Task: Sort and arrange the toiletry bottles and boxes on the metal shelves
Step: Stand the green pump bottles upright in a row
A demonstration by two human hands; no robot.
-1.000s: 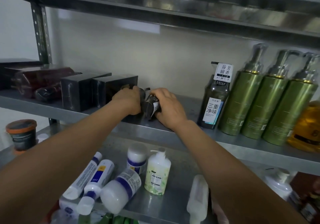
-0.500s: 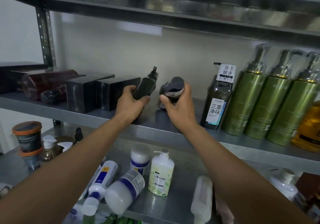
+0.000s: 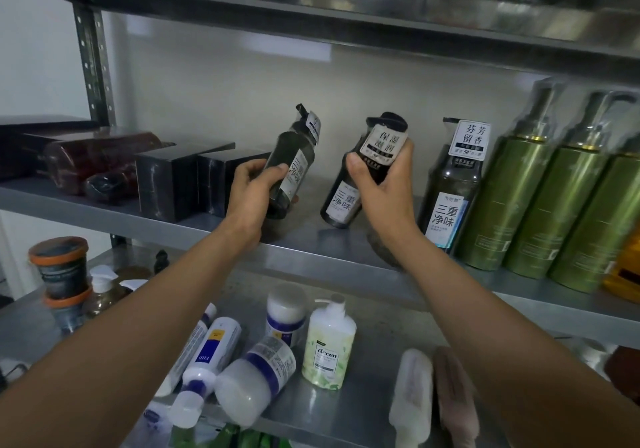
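On the lower shelf (image 3: 363,416) white bottles (image 3: 254,382) lie on their sides around an upright pump bottle (image 3: 329,347). 2 orange-lidded jars (image 3: 60,267) are stacked at its left end.

Above, over the middle shelf (image 3: 104,215), the left hand (image 3: 251,198) has fingers and thumb wrapped round the body of a dark bottle (image 3: 294,160), which tilts with its pump to the upper right. To its right, and apart from it, the right hand (image 3: 384,184) grips a 2nd dark bottle (image 3: 341,202) at the shoulder, tilted the same way. Whether either base touches the metal I cannot tell.

A 3rd dark bottle (image 3: 450,184) stands upright just beside the right hand, followed by 3 green bottles (image 3: 502,198) in a row. Left of the left hand sit 2 black boxes (image 3: 166,184) side by side, with dark red packs (image 3: 97,157) beyond them.
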